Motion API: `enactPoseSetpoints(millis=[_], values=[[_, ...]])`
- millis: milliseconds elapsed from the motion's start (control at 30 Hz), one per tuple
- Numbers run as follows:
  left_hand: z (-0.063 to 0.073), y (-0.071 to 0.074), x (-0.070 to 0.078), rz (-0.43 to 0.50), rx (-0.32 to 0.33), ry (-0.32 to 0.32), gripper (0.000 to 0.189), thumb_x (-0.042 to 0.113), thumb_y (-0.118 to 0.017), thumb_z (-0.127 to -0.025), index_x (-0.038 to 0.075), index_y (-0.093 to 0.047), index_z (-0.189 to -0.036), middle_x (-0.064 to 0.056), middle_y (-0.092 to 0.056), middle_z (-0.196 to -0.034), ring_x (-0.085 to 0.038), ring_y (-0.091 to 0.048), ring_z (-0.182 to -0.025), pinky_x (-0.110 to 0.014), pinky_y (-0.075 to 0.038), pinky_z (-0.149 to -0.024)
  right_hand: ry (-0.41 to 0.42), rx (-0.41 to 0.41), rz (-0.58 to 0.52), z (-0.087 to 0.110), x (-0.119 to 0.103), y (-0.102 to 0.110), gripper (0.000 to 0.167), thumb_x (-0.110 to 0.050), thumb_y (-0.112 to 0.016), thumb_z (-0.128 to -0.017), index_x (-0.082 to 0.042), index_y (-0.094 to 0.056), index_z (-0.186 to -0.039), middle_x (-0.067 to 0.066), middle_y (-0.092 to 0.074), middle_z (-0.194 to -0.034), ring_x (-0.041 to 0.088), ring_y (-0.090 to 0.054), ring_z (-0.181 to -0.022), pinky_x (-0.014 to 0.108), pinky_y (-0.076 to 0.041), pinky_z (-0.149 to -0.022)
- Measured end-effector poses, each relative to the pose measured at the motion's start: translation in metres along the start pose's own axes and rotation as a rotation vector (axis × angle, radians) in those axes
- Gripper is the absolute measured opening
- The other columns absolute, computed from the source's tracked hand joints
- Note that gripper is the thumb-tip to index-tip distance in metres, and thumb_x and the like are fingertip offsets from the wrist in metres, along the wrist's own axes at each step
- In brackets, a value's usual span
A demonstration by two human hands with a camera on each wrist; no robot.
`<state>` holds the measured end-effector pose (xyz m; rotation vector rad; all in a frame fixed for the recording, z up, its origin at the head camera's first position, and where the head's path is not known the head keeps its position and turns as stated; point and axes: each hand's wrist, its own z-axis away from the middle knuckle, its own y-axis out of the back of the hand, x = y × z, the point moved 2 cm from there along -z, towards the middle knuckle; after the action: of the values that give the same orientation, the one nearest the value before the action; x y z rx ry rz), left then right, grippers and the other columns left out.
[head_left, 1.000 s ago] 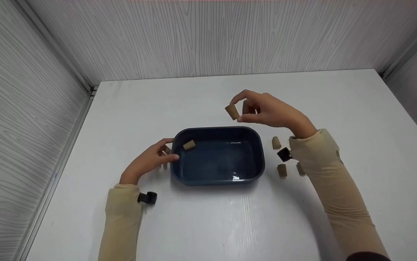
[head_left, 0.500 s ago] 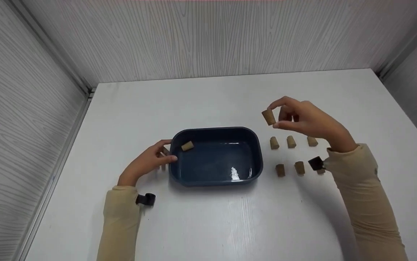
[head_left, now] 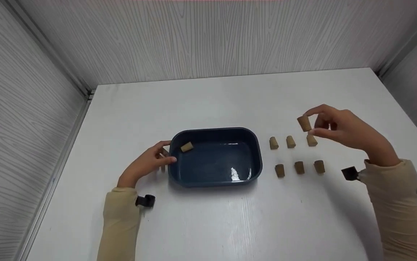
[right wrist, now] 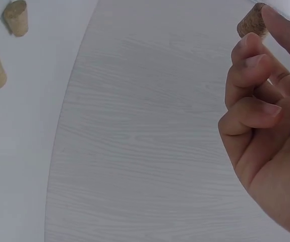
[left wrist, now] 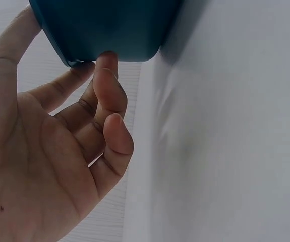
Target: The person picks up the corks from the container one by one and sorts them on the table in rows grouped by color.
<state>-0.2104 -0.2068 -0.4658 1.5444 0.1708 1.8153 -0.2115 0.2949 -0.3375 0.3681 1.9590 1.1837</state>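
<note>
My right hand (head_left: 342, 127) pinches a tapered cork stopper (head_left: 304, 123) between thumb and fingertips, above the table at the right; the right wrist view shows the same cork stopper (right wrist: 252, 21) at the fingertips. With thumb and fingers, my left hand (head_left: 146, 165) grips the left end of a dark blue rectangular dish (head_left: 215, 184), the thumb at its rim. In the left wrist view the outer wall of the dish (left wrist: 109, 30) meets the fingertips, while the other fingers curl free below. Inside the dish, near its upper left corner, one cork stopper (head_left: 186, 146) lies on its side.
Several more cork stoppers stand right of the dish in two rows, including a near one (head_left: 280, 170) and a far one (head_left: 273, 143). The white table (head_left: 208, 224) ends at wood-grain panels (head_left: 212, 40) behind and at the sides.
My right hand has carried the cork stopper rightward, from above the dish's far right edge to above the rows, uncovering those at the right. The left hand still grips the dish.
</note>
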Motion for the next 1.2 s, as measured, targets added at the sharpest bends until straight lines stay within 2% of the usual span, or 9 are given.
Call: enactPoseSetpoints(millis=[267,467,667,900,1200], values=[[0.0,0.001,-0.002,-0.006,0.008,-0.01,0.069,0.046,-0.066,-0.088,0.019,-0.039,-0.146,-0.012,-0.059,-0.11,-0.024,-0.057,-0.084,-0.031,-0.043,-0.071,-0.109,0.056,0.033,0.04,0.023,0.007,0.042,0.0,-0.068,-0.087,-0.014,-0.056,-0.125,-0.014,-0.056,-0.072,0.004,-0.04,-0.054,0.021,-0.034,-0.049],[0.001,0.001,-0.003,0.007,0.008,-0.009,0.07,0.046,-0.067,-0.088,0.018,-0.039,-0.146,-0.011,-0.058,-0.109,-0.023,-0.058,-0.084,-0.031,-0.043,-0.072,-0.181,0.034,0.058,0.062,0.039,0.0,0.041,-0.005,-0.068,-0.089,-0.015,-0.055,-0.126,-0.013,-0.057,-0.071,0.002,-0.042,-0.055,0.021,-0.035,-0.049],[0.001,0.001,-0.002,0.006,0.007,-0.007,0.071,0.046,-0.067,-0.088,0.018,-0.038,-0.147,-0.011,-0.058,-0.109,-0.024,-0.059,-0.083,-0.032,-0.043,-0.072,-0.275,-0.02,0.033,0.077,0.05,-0.013,0.037,-0.01,-0.068,-0.09,-0.017,-0.055,-0.124,-0.012,-0.059,-0.071,0.003,-0.047,-0.057,0.023,-0.038,-0.051],[0.001,0.001,-0.004,0.016,0.0,-0.011,0.07,0.045,-0.067,-0.088,0.018,-0.039,-0.147,-0.011,-0.059,-0.108,-0.024,-0.059,-0.082,-0.032,-0.044,-0.071,-0.349,-0.102,0.029,0.092,0.06,-0.023,0.035,-0.011,-0.069,-0.089,-0.013,-0.054,-0.121,-0.002,-0.061,-0.073,0.001,-0.048,-0.061,0.023,-0.039,-0.055],[0.001,0.001,-0.002,-0.007,0.012,-0.004,0.07,0.046,-0.066,-0.089,0.018,-0.039,-0.147,-0.011,-0.058,-0.11,-0.021,-0.058,-0.081,-0.032,-0.044,-0.07,-0.51,-0.269,-0.001,0.106,0.072,-0.031,0.036,-0.017,-0.067,-0.091,-0.01,-0.051,-0.123,0.002,-0.06,-0.083,0.006,-0.052,-0.068,0.024,-0.043,-0.059]])
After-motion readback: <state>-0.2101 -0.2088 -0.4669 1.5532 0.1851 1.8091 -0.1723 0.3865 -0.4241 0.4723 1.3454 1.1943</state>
